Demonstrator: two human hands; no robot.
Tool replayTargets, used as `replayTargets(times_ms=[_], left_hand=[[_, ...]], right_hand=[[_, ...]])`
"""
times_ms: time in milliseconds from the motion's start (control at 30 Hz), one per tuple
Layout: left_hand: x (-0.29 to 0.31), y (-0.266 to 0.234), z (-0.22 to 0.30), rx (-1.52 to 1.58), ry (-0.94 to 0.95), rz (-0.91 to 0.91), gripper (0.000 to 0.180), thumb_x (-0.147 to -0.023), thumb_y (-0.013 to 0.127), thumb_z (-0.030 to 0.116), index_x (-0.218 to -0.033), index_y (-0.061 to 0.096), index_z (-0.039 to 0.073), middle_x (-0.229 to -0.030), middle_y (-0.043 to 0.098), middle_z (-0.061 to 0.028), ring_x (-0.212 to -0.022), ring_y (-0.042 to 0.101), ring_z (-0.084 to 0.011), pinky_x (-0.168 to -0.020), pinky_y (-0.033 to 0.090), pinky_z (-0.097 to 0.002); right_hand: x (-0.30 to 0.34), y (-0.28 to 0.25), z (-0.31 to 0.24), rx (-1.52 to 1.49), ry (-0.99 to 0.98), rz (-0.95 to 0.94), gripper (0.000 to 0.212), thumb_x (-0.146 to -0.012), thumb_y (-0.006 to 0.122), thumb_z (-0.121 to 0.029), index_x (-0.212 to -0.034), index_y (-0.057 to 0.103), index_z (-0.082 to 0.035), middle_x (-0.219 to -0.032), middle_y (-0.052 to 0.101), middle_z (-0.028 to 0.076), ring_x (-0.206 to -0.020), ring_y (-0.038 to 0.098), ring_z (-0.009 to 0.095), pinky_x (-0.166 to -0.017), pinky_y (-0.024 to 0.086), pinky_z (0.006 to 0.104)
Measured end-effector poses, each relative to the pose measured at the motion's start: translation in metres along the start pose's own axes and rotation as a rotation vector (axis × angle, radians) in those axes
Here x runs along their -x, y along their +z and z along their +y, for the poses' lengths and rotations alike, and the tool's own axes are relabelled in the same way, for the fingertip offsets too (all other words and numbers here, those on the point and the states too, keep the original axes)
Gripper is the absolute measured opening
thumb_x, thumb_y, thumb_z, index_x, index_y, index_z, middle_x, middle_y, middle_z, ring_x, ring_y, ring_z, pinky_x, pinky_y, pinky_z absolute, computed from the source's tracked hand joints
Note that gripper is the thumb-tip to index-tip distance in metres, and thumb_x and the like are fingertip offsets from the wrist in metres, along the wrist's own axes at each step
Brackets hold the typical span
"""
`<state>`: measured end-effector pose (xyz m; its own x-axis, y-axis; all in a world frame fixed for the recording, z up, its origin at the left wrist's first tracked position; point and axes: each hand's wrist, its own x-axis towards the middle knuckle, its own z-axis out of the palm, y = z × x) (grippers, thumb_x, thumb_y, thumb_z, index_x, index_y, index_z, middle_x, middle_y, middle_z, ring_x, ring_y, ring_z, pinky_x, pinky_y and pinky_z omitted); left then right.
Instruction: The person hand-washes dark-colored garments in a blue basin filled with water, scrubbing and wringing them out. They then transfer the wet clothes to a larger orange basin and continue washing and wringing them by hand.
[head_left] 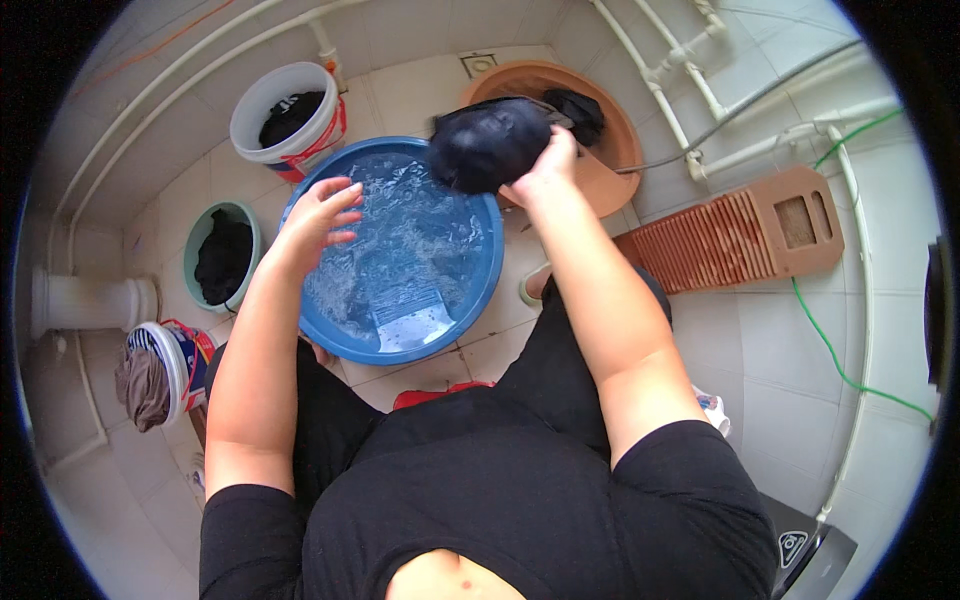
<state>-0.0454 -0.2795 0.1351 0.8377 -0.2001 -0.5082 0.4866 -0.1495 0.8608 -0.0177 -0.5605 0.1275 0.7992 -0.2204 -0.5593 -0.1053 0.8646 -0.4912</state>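
Observation:
My right hand point(551, 168) grips a bundled black cloth point(487, 145) that looks wet and shiny. The bundle hangs over the far right rim of a blue basin point(492, 275), between it and a brown tub point(628, 130). Fingers apart and holding nothing, my left hand point(322, 216) hovers above the left side of the blue basin. Rippled water point(390, 245) fills that basin, and a pale ribbed panel point(412, 318) shows at its near side. Another dark cloth point(577, 115) lies in the brown tub, partly hidden by the bundle.
A brown washboard point(700, 240) leans at the right. On the left stand a white bucket point(262, 140), a pale green tub point(255, 252) and a smaller bucket point(180, 365), each with cloth inside. White pipes point(680, 130) and a grey hose point(745, 100) run along the walls.

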Motion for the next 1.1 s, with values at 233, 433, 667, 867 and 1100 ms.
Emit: replayTargets(times_ms=[233, 433, 667, 867, 1100], left_hand=[[-0.001, -0.063, 0.033, 0.282, 0.209, 0.193, 0.037, -0.083, 0.058, 0.032, -0.11, 0.052, 0.008, -0.11, 0.054, -0.0091, -0.1, 0.052, -0.0226, -0.078, 0.045, -0.0356], [0.018, -0.22, 0.029, 0.502, 0.343, 0.485, 0.029, -0.084, 0.053, 0.032, -0.102, 0.053, 0.009, -0.102, 0.056, -0.0089, -0.094, 0.054, -0.0204, -0.077, 0.046, -0.0365], [-0.023, -0.313, -0.183, -0.313, 0.026, 0.759, 0.035, -0.076, 0.059, 0.028, -0.101, 0.06, 0.004, -0.087, 0.063, -0.011, -0.08, 0.059, -0.0204, -0.072, 0.046, -0.0325], [-0.068, -0.298, -0.279, -0.868, -0.24, 0.586, 0.053, -0.077, 0.056, 0.037, -0.119, 0.05, 0.004, -0.122, 0.048, -0.0168, -0.114, 0.046, -0.0297, -0.098, 0.032, -0.0392], [-0.07, -0.289, -0.278, -1.114, -0.218, 0.527, 0.048, -0.076, 0.052, 0.05, -0.096, 0.059, 0.007, -0.097, 0.056, -0.0125, -0.095, 0.052, -0.0314, -0.082, 0.038, -0.0448]], right_hand=[[0.002, 0.012, -0.011, 0.235, -0.201, -0.07, 0.042, -0.085, 0.043, -0.034, -0.117, 0.044, -0.007, -0.123, 0.046, 0.015, -0.112, 0.046, 0.028, -0.089, 0.041, 0.0446], [0.006, 0.016, 0.039, 0.619, 0.195, -0.374, 0.036, -0.088, 0.04, -0.031, -0.111, 0.049, -0.005, -0.112, 0.056, 0.014, -0.095, 0.057, 0.027, -0.074, 0.047, 0.0358], [0.008, 0.011, 0.095, 1.239, 0.22, -0.45, 0.04, -0.088, 0.046, -0.031, -0.115, 0.048, -0.002, -0.107, 0.059, 0.011, -0.089, 0.058, 0.019, -0.07, 0.047, 0.0281], [0.005, -0.017, 0.127, 1.468, 0.323, -0.312, 0.04, -0.088, 0.047, -0.03, -0.116, 0.048, -0.003, -0.107, 0.059, 0.012, -0.09, 0.058, 0.018, -0.072, 0.046, 0.0287], [0.002, -0.029, 0.183, 1.444, 0.535, -0.177, 0.035, -0.088, 0.045, -0.027, -0.112, 0.05, -0.002, -0.104, 0.06, 0.013, -0.086, 0.06, 0.02, -0.069, 0.048, 0.0292]])
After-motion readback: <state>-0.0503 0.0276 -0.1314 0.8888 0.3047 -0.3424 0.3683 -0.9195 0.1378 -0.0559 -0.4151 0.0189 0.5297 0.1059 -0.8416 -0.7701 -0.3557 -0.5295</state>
